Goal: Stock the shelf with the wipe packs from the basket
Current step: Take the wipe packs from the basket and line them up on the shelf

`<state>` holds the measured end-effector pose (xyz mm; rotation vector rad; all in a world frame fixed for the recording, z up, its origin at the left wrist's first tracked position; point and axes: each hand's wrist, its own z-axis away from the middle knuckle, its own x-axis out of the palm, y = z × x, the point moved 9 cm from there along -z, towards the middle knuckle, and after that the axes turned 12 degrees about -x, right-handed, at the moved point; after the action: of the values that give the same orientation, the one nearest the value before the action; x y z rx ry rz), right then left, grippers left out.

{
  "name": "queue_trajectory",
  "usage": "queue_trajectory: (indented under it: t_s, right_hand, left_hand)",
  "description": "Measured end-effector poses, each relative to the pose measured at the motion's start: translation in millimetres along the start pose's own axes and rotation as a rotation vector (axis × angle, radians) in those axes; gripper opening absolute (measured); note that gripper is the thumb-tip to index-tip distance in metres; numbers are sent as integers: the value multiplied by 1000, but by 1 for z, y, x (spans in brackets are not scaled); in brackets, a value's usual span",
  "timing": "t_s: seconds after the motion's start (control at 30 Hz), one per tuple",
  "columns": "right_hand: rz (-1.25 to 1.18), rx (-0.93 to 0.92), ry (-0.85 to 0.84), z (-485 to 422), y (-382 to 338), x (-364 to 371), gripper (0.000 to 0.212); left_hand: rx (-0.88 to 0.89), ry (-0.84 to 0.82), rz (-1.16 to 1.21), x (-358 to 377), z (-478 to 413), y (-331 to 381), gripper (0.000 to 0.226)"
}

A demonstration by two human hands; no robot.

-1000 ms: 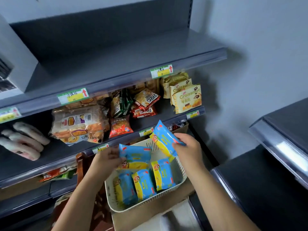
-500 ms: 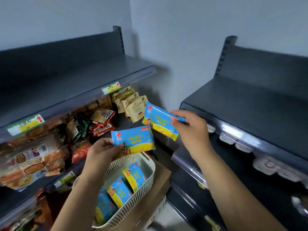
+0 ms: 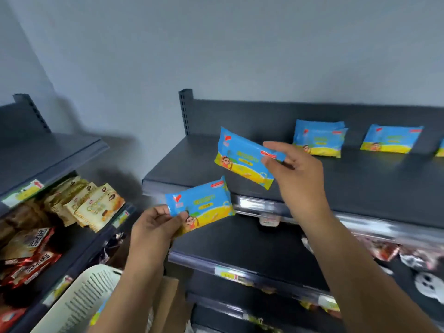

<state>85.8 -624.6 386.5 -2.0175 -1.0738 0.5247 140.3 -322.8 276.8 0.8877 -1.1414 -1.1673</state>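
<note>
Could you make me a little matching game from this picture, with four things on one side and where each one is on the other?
Things:
1. wipe pack in the right hand
2. wipe pack in the left hand
3. white basket
4. croissant packs

Places:
A. on the left rack's middle shelf
B. bottom of the view, beside the left forearm
C. held up over the dark top shelf on the right
D. held lower, in front of that shelf's front edge

Pairs: 1-C, 2-D, 3-B, 4-A
</note>
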Motion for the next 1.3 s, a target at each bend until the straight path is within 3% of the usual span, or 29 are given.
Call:
queue_trajectory:
  t_s: [0.3,0.63,0.9,1.1,1.3]
  right_hand:
    - [110,-68,181,-62,-2,-155,26]
    - [141,-124,161,-130,13,-236,26]
    - [124,-105,4,-165,45,-233,30]
    - [268,-51,-153,-179,64,-217,25]
    - [271,-39,-145,-187,74,-212,25]
  left_hand:
    - [157,-184,-133,181,-19,36,15]
    - [160,-409,-346,340,-52,35,16]
    - [105,-383,-402,378,-90,12,16]
    - [176,-202,-566,384,-119,20,19]
    - [192,-216,-707,391,-140,17,17]
